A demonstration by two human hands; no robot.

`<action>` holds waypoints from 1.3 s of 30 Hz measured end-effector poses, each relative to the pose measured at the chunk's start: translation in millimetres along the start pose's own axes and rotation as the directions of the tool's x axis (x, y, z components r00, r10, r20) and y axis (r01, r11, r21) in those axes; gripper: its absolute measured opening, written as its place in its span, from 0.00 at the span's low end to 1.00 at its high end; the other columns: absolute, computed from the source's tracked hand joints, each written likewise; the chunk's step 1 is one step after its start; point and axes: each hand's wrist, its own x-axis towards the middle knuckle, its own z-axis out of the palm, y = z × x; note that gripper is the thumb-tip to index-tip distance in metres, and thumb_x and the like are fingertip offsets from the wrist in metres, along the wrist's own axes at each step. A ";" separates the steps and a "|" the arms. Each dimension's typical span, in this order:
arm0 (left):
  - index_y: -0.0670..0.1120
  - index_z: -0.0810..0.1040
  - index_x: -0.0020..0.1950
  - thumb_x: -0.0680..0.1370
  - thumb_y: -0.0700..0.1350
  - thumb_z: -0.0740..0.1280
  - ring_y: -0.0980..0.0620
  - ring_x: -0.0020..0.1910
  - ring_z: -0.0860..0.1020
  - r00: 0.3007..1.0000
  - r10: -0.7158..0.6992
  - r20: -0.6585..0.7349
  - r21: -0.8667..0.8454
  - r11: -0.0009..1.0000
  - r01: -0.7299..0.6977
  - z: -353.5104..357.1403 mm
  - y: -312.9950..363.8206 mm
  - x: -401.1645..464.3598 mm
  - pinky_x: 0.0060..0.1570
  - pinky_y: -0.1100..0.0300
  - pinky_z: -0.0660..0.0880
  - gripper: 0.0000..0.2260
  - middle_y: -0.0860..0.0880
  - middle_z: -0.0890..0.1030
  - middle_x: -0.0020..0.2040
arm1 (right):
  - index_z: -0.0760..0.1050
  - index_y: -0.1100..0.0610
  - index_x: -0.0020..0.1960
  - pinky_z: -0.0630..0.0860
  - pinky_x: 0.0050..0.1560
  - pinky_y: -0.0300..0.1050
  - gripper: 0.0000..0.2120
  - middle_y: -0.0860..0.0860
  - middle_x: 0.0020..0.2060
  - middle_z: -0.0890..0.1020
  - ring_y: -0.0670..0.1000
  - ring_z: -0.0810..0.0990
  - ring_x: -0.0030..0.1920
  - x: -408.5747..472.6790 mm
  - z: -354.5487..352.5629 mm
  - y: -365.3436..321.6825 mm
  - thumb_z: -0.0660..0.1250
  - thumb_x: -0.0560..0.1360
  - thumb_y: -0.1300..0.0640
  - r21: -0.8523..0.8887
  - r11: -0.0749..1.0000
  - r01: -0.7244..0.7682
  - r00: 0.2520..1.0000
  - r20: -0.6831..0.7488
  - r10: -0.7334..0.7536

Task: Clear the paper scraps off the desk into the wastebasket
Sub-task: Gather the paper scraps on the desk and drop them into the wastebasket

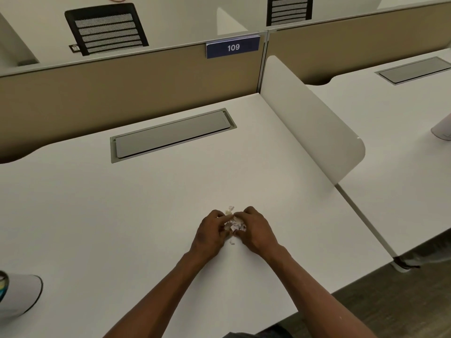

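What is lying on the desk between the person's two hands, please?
A small bunch of white paper scraps lies on the desk, gathered between the left hand and right hand. Curled fingers cover part of it, so further scraps underneath cannot be seen.

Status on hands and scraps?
Left hand and right hand cupped round small white crumpled paper scraps on white desk. One scrap loose beside them. Nothing obstructing.
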 end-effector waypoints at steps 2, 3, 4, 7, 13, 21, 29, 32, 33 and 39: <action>0.48 0.84 0.60 0.77 0.40 0.70 0.52 0.45 0.80 0.998 -0.008 -0.058 -0.035 0.999 0.006 2.5 1.0 -2.3 0.48 0.60 0.78 0.13 0.50 0.80 0.49 | 0.81 0.51 0.59 0.74 0.47 0.41 0.15 0.51 0.50 0.79 0.52 0.80 0.48 0.6 2.4 -1.7 0.72 0.73 0.52 0.044 0.999 -0.004 0.999 -0.032 0.006; 0.48 0.85 0.58 0.76 0.38 0.71 0.53 0.44 0.80 0.996 -0.021 -0.085 -0.052 0.998 0.017 3.4 1.4 -3.3 0.46 0.61 0.77 0.12 0.50 0.81 0.46 | 0.81 0.51 0.58 0.75 0.47 0.41 0.14 0.51 0.50 0.81 0.52 0.80 0.48 0.7 3.0 -2.2 0.72 0.73 0.53 0.066 0.998 -0.005 0.999 -0.044 0.008; 0.49 0.86 0.55 0.74 0.37 0.72 0.53 0.42 0.80 0.994 -0.039 -0.107 -0.075 0.997 0.031 4.2 1.9 -4.4 0.45 0.61 0.77 0.12 0.50 0.82 0.44 | 0.82 0.51 0.57 0.76 0.48 0.42 0.13 0.51 0.49 0.82 0.52 0.81 0.48 0.5 3.3 -2.7 0.72 0.73 0.54 0.095 0.995 -0.007 0.999 -0.053 0.012; 0.48 0.87 0.53 0.73 0.38 0.74 0.53 0.43 0.82 0.979 -0.143 -0.142 -0.197 0.974 0.114 5.4 4.1 -6.7 0.45 0.60 0.79 0.10 0.50 0.85 0.43 | 0.84 0.52 0.55 0.79 0.50 0.44 0.12 0.51 0.49 0.85 0.49 0.82 0.48 0.0 2.9 -3.4 0.74 0.72 0.56 0.191 0.981 -0.031 0.996 -0.072 0.045; 0.52 0.87 0.52 0.74 0.45 0.76 0.64 0.47 0.83 0.934 -0.332 -0.130 -0.411 0.875 0.254 -5.9 12.4 -9.4 0.46 0.73 0.76 0.07 0.57 0.87 0.47 | 0.86 0.48 0.49 0.80 0.44 0.36 0.10 0.43 0.43 0.87 0.43 0.85 0.41 -0.7 -5.1 -12.2 0.79 0.68 0.50 0.488 0.859 -0.158 0.983 -0.008 0.186; 0.56 0.87 0.51 0.73 0.48 0.77 0.64 0.48 0.84 0.914 -0.363 -0.180 -0.572 0.795 0.202 -36.9 23.7 -20.2 0.46 0.73 0.77 0.08 0.61 0.87 0.47 | 0.87 0.50 0.48 0.83 0.54 0.52 0.10 0.50 0.45 0.88 0.50 0.87 0.46 5.2 -19.6 -41.8 0.80 0.68 0.54 0.661 0.739 -0.129 0.990 0.049 0.129; 0.55 0.87 0.52 0.74 0.44 0.76 0.58 0.46 0.85 0.876 -0.406 -0.259 -0.660 0.737 0.146 -84.9 21.6 -46.6 0.52 0.58 0.81 0.09 0.57 0.87 0.46 | 0.86 0.52 0.50 0.82 0.53 0.51 0.11 0.52 0.46 0.88 0.53 0.87 0.49 6.4 -23.6 -100.3 0.79 0.68 0.54 0.720 0.693 -0.041 0.994 0.101 -0.046; 0.55 0.87 0.52 0.75 0.44 0.75 0.57 0.46 0.85 0.853 -0.418 -0.311 -0.672 0.731 0.113 -107.2 15.5 -63.3 0.51 0.59 0.81 0.09 0.57 0.87 0.46 | 0.86 0.53 0.51 0.83 0.54 0.58 0.11 0.53 0.47 0.88 0.53 0.87 0.51 7.5 -15.9 -127.9 0.79 0.69 0.54 0.728 0.684 -0.032 0.986 0.136 -0.100; 0.55 0.87 0.52 0.75 0.44 0.75 0.57 0.46 0.85 0.843 -0.425 -0.329 -0.672 0.733 0.107 -115.2 12.3 -69.9 0.51 0.59 0.81 0.09 0.57 0.87 0.46 | 0.86 0.54 0.50 0.83 0.52 0.55 0.11 0.53 0.47 0.88 0.53 0.87 0.50 7.9 -12.0 -137.8 0.79 0.69 0.55 0.733 0.680 -0.020 0.982 0.141 -0.124; 0.52 0.87 0.54 0.75 0.43 0.75 0.56 0.47 0.86 0.762 -0.484 -0.430 -0.682 0.728 0.078 -161.5 -11.2 -112.3 0.53 0.56 0.82 0.09 0.56 0.88 0.47 | 0.86 0.58 0.50 0.82 0.57 0.51 0.10 0.55 0.48 0.87 0.56 0.86 0.51 10.6 19.6 -200.6 0.79 0.69 0.59 0.770 0.638 0.008 0.952 0.188 -0.240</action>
